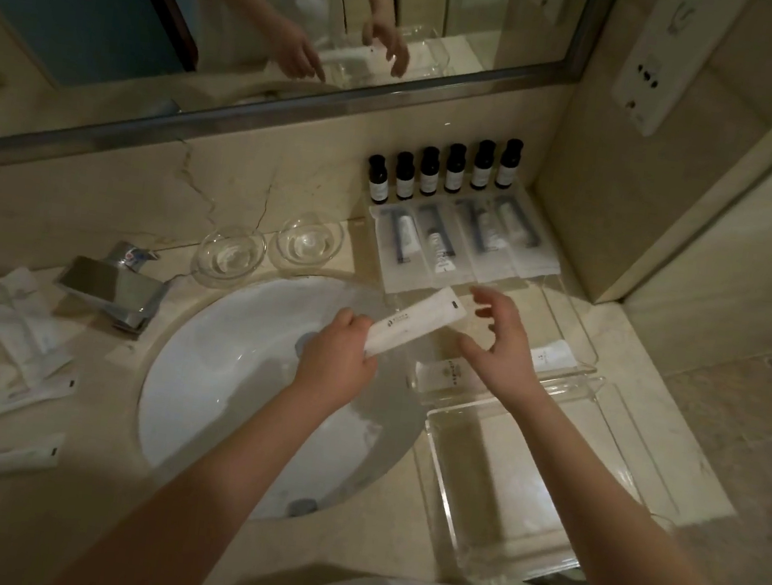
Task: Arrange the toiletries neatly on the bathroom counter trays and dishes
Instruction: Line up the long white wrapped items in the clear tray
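Note:
My left hand (335,356) grips the near end of a long white sachet (424,321) over the basin's right rim. My right hand (497,342) hovers just right of the sachet's far end with fingers spread, holding nothing. Behind them a clear tray (569,324) carries several wrapped toothbrush kits (457,247) side by side. Several small dark bottles (437,172) stand in a row against the wall. A small packet (446,377) and a white sachet (556,354) lie under my right hand. A second clear tray (470,497) sits nearer me. Loose white sachets (0,366) lie in a heap at the left.
The white basin (240,396) fills the middle, with a chrome tap (113,283) at its left. Two clear glass dishes (268,248) sit behind the basin. A mirror (263,10) runs along the back wall. A wall socket panel (655,67) is at the upper right.

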{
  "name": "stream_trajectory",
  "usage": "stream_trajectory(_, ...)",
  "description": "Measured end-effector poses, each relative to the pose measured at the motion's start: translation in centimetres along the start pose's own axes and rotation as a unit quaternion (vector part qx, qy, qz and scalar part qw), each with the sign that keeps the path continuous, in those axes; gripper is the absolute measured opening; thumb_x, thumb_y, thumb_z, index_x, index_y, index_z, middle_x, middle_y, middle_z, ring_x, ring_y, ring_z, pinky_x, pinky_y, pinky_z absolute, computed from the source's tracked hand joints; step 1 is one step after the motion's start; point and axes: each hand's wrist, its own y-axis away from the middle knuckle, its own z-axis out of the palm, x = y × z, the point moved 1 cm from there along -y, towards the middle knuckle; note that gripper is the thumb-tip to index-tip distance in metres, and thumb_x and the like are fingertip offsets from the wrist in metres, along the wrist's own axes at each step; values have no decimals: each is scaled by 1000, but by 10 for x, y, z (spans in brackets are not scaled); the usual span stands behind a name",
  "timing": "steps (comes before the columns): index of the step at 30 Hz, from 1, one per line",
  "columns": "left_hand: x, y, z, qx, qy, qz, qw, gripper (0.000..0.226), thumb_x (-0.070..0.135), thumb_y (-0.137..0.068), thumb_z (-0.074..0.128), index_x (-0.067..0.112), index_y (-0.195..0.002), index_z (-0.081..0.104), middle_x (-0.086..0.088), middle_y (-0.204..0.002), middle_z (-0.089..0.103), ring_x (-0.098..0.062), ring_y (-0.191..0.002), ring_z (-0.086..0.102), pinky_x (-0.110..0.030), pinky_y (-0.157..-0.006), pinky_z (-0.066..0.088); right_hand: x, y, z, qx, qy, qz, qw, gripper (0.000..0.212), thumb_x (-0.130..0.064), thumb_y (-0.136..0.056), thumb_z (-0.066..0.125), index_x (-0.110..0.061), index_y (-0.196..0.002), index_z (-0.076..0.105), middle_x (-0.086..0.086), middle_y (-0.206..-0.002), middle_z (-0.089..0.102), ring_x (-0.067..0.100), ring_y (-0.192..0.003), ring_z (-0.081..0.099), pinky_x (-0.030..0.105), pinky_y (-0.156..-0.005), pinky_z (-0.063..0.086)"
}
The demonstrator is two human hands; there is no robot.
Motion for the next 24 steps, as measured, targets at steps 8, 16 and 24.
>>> stream_trajectory(8, 15, -8, -4, -87, 34, 50, 994, 25, 12, -86, 54, 5, -109, 62, -16, -109, 58, -30, -98, 57, -27, -70, 35, -8, -14, 6, -56, 219, -244, 943, 35, -33, -75, 58, -19, -104, 71, 4, -104, 71, 28, -99, 65, 41, -84, 53)
stream_trajectory(16, -19, -18, -24, -196, 203, -33, 959, 15, 17, -84, 66, 9, -96, 65, -1, -83, 65, -14, -77, 62, -21, -67, 47, -10, -31, -25, -174, 92, 61, 979, 21, -26, -84, 66, -11, -69, 67, -1, -62, 65, 1, -54, 58, 24, -62, 45)
stream_trajectory(24, -16, -21, -8, -249, 365, -122, 889, 5, 16, -89, 60, 14, -86, 62, -5, -73, 65, -6, -53, 63, -16, -49, 46, -5, -11, -3, -61, 310, -200, 927, 44, -32, -69, 69, -24, -112, 65, 1, -120, 65, 25, -118, 56, 46, -98, 40)
